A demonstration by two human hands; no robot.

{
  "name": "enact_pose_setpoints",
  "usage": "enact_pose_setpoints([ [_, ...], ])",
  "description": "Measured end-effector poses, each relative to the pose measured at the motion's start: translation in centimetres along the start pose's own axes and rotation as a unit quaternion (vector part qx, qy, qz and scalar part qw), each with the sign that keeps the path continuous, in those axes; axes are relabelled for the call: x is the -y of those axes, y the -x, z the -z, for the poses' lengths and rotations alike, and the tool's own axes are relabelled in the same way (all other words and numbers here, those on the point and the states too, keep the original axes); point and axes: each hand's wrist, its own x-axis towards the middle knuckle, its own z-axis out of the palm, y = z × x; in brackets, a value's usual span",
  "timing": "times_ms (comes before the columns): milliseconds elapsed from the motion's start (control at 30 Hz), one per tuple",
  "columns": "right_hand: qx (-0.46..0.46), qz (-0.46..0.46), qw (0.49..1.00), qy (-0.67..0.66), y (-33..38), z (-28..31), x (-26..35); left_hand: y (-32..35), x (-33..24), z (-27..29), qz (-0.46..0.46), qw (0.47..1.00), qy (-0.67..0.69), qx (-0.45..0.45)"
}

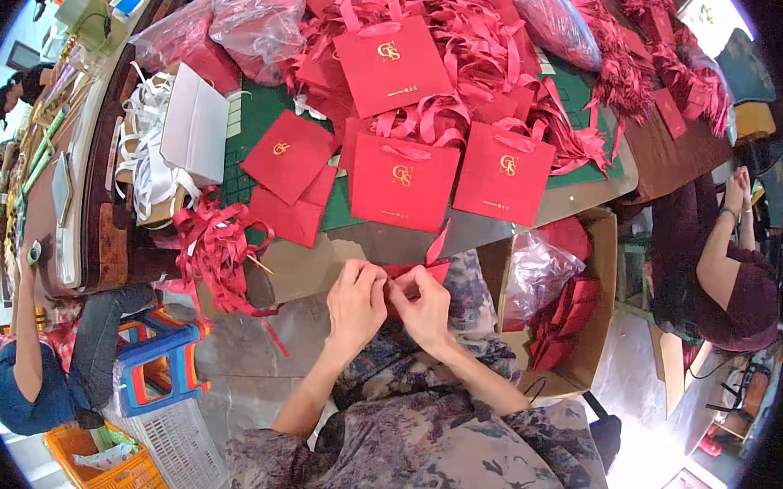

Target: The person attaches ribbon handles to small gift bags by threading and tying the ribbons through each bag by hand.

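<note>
Both of my hands meet over my lap at the table's near edge. My left hand and my right hand pinch a small red paper bag between them, and a red ribbon end sticks up from it. Just beyond on the table stand finished red gift bags with gold emblems and ribbon handles. Flat red bags lie to the left on a green cutting mat.
A heap of red ribbons hangs off the table at left, with white ribbons behind. A cardboard box with red pieces and a plastic sack sits at my right. Other people sit at right and lower left. Plastic stools and baskets stand left.
</note>
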Motion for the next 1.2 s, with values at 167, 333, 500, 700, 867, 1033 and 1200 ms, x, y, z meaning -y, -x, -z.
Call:
enact_pose_setpoints([
  [167,-0.031,0.031,0.999,0.000,0.3,-1.0,-1.0,0.2,-0.1,-0.4,0.026,1.000,0.007,0.005],
  [333,-0.031,-0.002,0.999,-0.038,0.3,-0.9,-0.2,0.0,-0.3,0.0,0.042,0.998,0.042,0.001],
  [500,-0.005,0.000,0.998,-0.061,0.0,-0.5,-0.7,0.3,0.7,0.0,0.051,0.996,0.066,-0.012],
  [700,0.025,0.047,0.998,-0.036,0.1,-0.1,-0.9,0.1,1.0,0.2,0.052,0.996,0.073,0.009],
  [867,-0.002,0.126,0.989,0.076,-0.2,0.4,-0.9,0.4,0.7,0.1,0.046,0.996,0.083,-0.004],
  [1033,0.030,0.158,0.976,0.148,-1.7,3.8,2.3,0.6,0.4,-0.1,0.035,0.994,0.097,-0.028],
  [1200,0.138,0.177,0.941,0.255,-4.5,5.0,2.5,1.6,1.0,-1.2,-0.048,0.996,0.060,-0.050],
])
